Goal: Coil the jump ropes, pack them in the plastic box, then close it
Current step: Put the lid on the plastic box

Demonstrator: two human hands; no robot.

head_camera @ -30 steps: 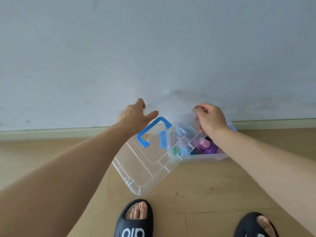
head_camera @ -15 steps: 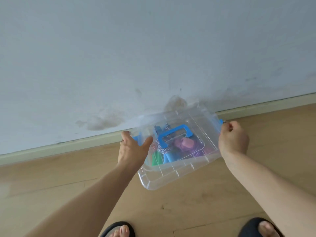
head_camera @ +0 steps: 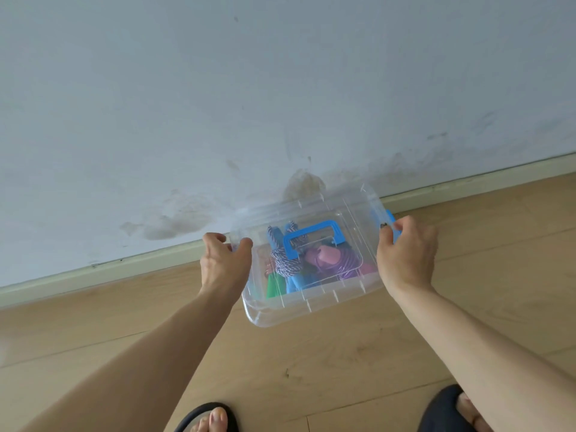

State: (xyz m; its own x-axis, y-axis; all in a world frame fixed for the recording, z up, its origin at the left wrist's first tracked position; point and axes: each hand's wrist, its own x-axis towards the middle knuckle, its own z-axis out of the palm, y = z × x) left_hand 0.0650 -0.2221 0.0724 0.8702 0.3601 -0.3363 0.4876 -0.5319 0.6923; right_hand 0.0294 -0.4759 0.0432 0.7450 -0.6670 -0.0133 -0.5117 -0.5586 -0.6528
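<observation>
The lid [head_camera: 311, 241] is gripped at both ends of the box [head_camera: 314, 302] by the left hand [head_camera: 226, 260] and right hand [head_camera: 405, 254]; if the latches are missed, it could spring open.

A clear plastic box [head_camera: 311, 307] sits on a wooden floor [head_camera: 311, 369] by a stained wall [head_camera: 280, 104], lid on, coiled jump ropes [head_camera: 283, 263] inside. The left hand [head_camera: 226, 263] and right hand [head_camera: 405, 254] grip its two ends
</observation>
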